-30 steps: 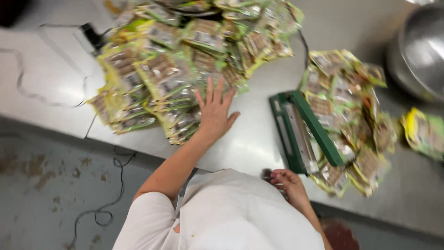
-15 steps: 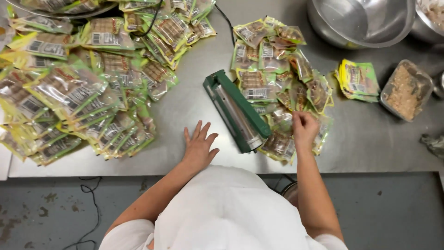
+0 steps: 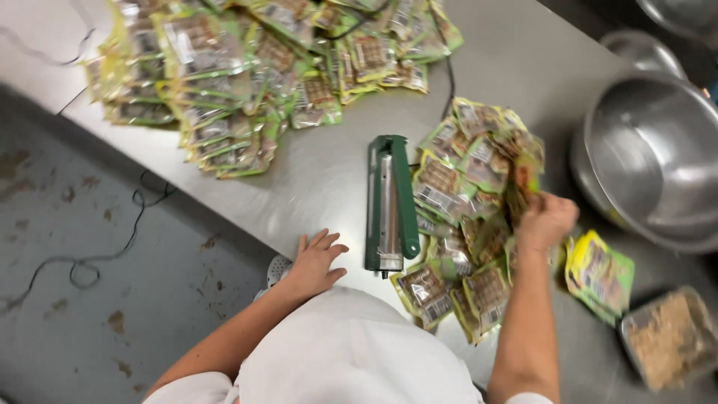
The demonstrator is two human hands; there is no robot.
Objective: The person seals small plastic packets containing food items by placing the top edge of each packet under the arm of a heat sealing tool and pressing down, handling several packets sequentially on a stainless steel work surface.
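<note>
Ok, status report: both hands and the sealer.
Left hand flat on table, empty. Right hand gripping a pouch above the small pile. Sealer shut between the hands, untouched, nothing across it.

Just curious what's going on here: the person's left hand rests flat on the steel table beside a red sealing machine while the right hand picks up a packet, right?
Nearly. The head view shows the sealing machine is green, not red. The left hand does rest on the table beside it, and the right hand grips a packet.

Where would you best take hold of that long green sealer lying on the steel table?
Probably the green sealer is best gripped across its narrow middle, coming from above. It lies flat and long; its left side is bare table, while packets crowd its right side. The left hand rests nearest its near end.
</note>
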